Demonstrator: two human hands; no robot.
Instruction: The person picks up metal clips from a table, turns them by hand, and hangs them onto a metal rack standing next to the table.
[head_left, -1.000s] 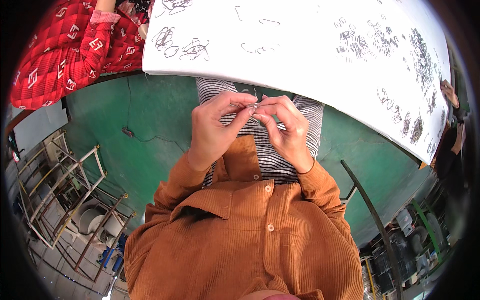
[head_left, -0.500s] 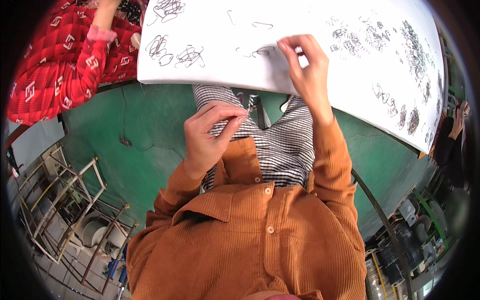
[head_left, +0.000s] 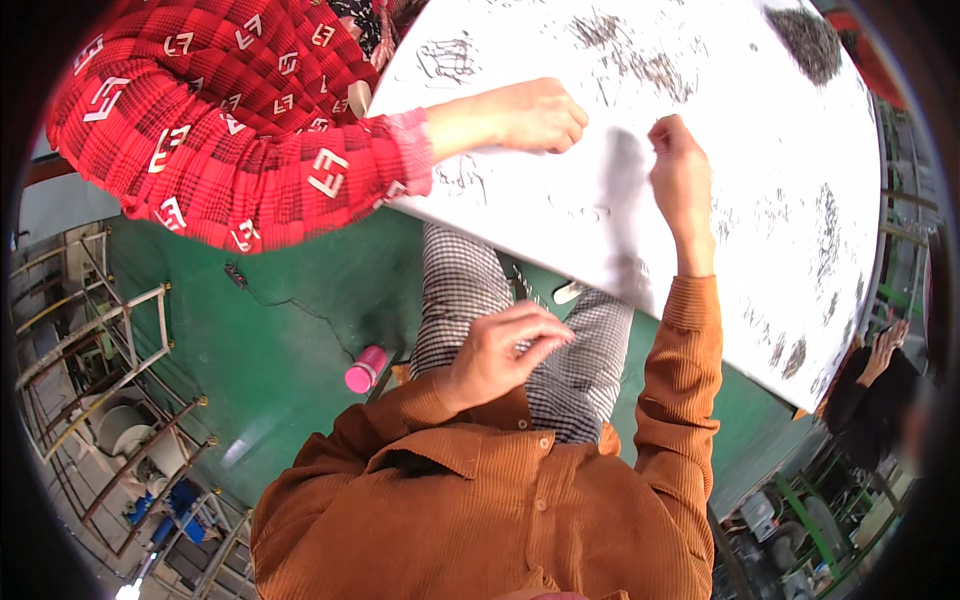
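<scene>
My left hand (head_left: pixel 500 352) is over my lap, thumb and fingertips pinched together. Anything between them is too small to make out. Out over the white table (head_left: pixel 560 235), my right hand (head_left: pixel 684 180) has its fingers bent and drawn together at the tips; what they hold, if anything, cannot be seen. Beyond it lies a loose spread of thin dark curved pieces (head_left: pixel 640 65), like short bent wires. A few more curved pieces (head_left: pixel 590 212) lie near the table's front edge, left of my right hand.
A co-worker's hand (head_left: pixel 540 115) in a red checked sleeve (head_left: pixel 290 180) reaches across the table from the left. A dense dark pile (head_left: pixel 806 45) lies at the far right. A pink cylinder (head_left: pixel 366 369) is on the green floor, near metal racks (head_left: pixel 110 330). Another person (head_left: pixel 870 400) is at right.
My view has swung to the right. My right hand has moved farther out over the table, its fingers closing together. The co-worker's arm now stretches over the table. My left hand remains pinched.
</scene>
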